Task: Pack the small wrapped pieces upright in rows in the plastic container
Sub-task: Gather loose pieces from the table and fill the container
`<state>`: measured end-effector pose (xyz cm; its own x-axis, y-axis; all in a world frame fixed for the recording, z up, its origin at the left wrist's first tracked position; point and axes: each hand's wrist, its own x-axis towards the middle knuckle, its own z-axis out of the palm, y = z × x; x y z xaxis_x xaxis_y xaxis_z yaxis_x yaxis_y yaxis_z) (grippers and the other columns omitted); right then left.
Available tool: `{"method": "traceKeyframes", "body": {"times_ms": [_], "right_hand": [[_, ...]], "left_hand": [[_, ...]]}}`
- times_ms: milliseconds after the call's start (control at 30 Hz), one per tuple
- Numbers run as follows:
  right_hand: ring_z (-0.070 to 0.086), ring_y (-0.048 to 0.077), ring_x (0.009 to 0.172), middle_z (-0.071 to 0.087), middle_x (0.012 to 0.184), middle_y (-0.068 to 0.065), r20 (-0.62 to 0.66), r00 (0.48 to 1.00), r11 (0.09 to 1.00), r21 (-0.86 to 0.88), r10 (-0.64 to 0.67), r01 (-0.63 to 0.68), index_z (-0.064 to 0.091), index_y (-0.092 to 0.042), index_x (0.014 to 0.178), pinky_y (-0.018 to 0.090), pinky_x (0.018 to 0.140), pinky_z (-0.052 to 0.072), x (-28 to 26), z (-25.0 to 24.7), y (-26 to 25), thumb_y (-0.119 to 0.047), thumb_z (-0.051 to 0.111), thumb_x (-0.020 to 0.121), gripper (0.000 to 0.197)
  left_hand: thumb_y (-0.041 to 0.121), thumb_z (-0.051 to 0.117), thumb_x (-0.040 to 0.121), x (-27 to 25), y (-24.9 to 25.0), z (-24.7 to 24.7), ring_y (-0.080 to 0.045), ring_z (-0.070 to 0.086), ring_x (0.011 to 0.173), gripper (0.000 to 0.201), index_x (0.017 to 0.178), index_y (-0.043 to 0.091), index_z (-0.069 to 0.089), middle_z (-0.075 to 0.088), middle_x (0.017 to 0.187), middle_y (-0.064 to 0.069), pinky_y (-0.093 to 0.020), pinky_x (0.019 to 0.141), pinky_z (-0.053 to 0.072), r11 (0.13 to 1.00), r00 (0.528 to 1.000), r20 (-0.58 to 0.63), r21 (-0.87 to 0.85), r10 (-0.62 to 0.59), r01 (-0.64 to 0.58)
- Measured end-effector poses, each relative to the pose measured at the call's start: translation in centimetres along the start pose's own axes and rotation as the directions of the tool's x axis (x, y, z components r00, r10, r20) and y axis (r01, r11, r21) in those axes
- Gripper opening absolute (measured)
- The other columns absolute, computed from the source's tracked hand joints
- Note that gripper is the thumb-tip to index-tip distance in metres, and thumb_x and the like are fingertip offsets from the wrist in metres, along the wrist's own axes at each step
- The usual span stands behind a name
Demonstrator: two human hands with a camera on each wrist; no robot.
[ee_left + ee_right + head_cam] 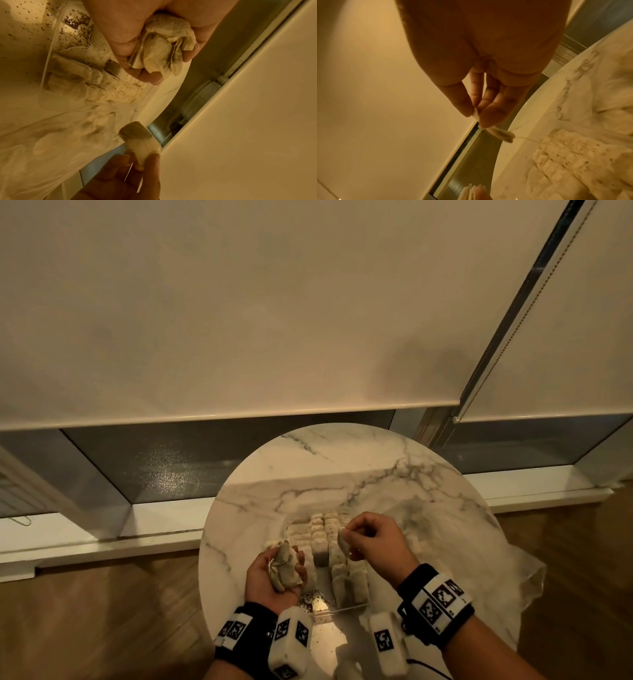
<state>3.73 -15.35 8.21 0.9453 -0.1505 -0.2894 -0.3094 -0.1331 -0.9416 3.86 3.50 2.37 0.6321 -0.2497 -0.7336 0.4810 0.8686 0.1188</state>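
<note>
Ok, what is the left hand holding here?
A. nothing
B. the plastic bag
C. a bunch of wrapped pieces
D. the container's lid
C: the left hand is curled round a bunch of wrapped pieces, while the right hand pinches a single piece above the container.

A round, grey-veined marble desk is standing on a brown wooden floor before a low window. Two cream roller blinds are hanging almost fully down, a bead chain dangling between them. Warm, dim light is tinting everything yellow.
</note>
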Motion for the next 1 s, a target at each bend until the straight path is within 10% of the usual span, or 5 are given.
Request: {"method": "traceKeyframes", "body": {"times_ms": [667,800,900,1000], "right_hand": [[0.062,0.008,0.068,0.071,0.074,0.001,-0.032,0.995,0.992,-0.091,-0.092,0.089,0.072,-0.014,0.077,0.023,0.059,0.051,-0.2,-1.6,1.4,-0.016,0.078,0.082,0.007],[0.062,0.003,0.065,0.071,0.074,-0.001,0.213,0.976,0.969,-0.233,-0.034,0.085,0.075,-0.011,0.080,0.015,0.054,0.047,-0.6,-1.2,1.4,-0.010,0.077,0.081,0.003],[0.066,0.010,0.069,0.072,0.073,-0.004,-0.007,0.988,0.969,-0.198,-0.153,0.149,0.075,-0.020,0.074,0.022,0.063,0.054,0.0,-1.3,2.4,-0.013,0.078,0.080,0.009],[0.065,0.004,0.068,0.073,0.075,-0.004,0.101,0.986,0.951,-0.270,-0.129,0.152,0.075,-0.019,0.077,0.017,0.061,0.051,0.3,-1.4,2.5,-0.017,0.080,0.080,0.007]], "left_hand": [[0.016,0.056,0.071,-1.6,-1.2,-0.5,-0.026,0.058,0.083,0.026,0.095,0.006,0.062,0.070,0.075,-0.017,-0.028,0.047,0.052,1.000,1.000,-0.016,-0.005,0.019,-0.019],[0.016,0.056,0.072,-1.8,-1.2,-0.6,-0.026,0.057,0.081,0.025,0.094,0.005,0.063,0.069,0.075,-0.016,-0.027,0.047,0.051,1.000,1.000,-0.017,0.010,0.027,-0.026],[0.016,0.056,0.072,-1.9,-1.3,-0.6,-0.026,0.055,0.080,0.024,0.092,0.005,0.063,0.068,0.074,-0.015,-0.027,0.046,0.051,1.000,1.000,-0.017,0.018,0.026,-0.026],[0.017,0.056,0.073,-1.9,-1.2,-0.8,-0.026,0.055,0.079,0.024,0.092,0.004,0.063,0.068,0.073,-0.015,-0.026,0.046,0.051,0.999,0.999,-0.016,0.021,0.029,-0.028]]}}
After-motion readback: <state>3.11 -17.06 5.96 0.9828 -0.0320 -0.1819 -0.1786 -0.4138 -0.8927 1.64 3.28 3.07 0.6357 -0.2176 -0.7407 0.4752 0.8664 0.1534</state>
